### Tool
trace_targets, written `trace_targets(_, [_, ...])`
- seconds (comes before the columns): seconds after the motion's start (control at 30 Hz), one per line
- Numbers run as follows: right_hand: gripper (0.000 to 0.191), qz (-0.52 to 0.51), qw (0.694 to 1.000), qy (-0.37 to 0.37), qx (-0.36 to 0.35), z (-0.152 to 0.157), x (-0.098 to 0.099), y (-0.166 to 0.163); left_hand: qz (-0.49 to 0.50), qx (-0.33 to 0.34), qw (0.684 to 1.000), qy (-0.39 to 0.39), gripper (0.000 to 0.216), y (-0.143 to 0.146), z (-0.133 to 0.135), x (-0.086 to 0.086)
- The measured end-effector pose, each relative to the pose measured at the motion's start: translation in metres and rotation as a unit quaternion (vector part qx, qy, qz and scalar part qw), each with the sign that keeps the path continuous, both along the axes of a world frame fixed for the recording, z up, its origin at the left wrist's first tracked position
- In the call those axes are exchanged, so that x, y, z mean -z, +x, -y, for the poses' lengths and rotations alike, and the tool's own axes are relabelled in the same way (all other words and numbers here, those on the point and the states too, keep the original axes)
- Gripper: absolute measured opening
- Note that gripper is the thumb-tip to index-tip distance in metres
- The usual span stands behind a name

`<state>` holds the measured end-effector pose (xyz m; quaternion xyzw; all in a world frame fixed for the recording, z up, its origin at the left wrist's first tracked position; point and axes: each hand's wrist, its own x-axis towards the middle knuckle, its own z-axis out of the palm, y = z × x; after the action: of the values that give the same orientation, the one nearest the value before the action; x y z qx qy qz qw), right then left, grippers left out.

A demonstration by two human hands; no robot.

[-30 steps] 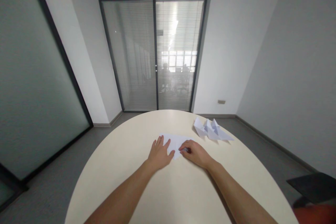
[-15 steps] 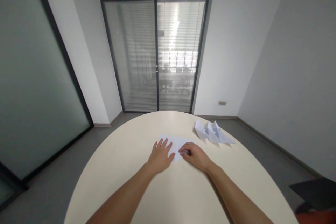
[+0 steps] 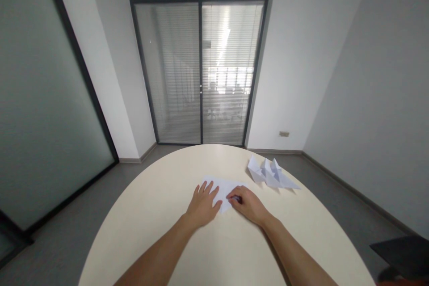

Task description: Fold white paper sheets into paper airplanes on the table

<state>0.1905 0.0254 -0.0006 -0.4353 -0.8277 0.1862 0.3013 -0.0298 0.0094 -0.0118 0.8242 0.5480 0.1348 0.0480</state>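
A white sheet of paper (image 3: 224, 186) lies folded on the round cream table (image 3: 161, 196), a little beyond the middle. My left hand (image 3: 203, 203) rests flat on its left part, fingers spread. My right hand (image 3: 246, 203) sits on the paper's right near corner with fingers curled, the fingertips pressing down on the paper edge. Both forearms reach in from the bottom of the view.
Several folded white paper planes (image 3: 271, 173) lie on the table to the right of my hands. Beyond the table stand glass sliding doors with blinds (image 3: 201, 71). A dark chair edge (image 3: 402, 254) shows at the bottom right. Grey floor surrounds the table.
My right hand's fingertips have slid a little to the left along the paper. The view has tilted slightly upward. The left hand stays flat on the sheet.
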Motion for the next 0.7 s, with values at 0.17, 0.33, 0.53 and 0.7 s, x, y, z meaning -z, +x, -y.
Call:
trace_targets(0.17, [0.02,0.001,1.0,0.0,0.001,-0.0017,-0.0001,0.0018,-0.002,-0.001,1.0,0.0,0.057,0.0025,-0.0032,0.0017])
trace_targets(0.33, [0.019,-0.001,1.0,0.001,0.005,-0.0044,0.0018,0.0043,-0.007,-0.004,1.0,0.002,0.057,0.005,-0.005,0.0017])
trace_targets(0.53, [0.018,-0.001,1.0,-0.004,0.008,-0.0056,0.0004,0.0037,-0.006,0.002,1.0,0.001,0.058,0.0036,-0.0032,-0.0013])
trace_targets(0.7, [0.019,0.003,1.0,-0.007,0.011,-0.0045,0.0001,0.0025,0.003,0.001,1.0,-0.003,0.062,0.0043,-0.0008,-0.0051])
